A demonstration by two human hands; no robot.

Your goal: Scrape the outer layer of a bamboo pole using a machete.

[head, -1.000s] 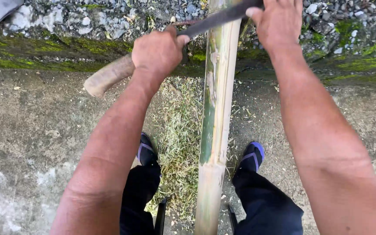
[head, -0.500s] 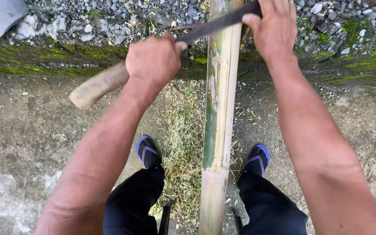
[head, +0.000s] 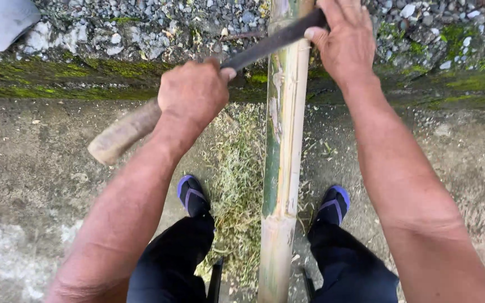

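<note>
Across the bamboo pole [head: 283, 140], both hands' fingers grip the blade: left hand [head: 193, 92] handle, right hand [head: 346, 39] tip.

A long round bamboo pole [head: 283, 151] shows pale yellow-tan where scraped, with dark green streaks left along it. The flat metal blade [head: 270, 44] across it is dark grey; its thick wooden handle [head: 123, 132] is light brown. Pale green shavings [head: 237, 191] litter grey concrete [head: 35, 163]. Black shoes [head: 193, 196] carry blue-violet trim.
</note>
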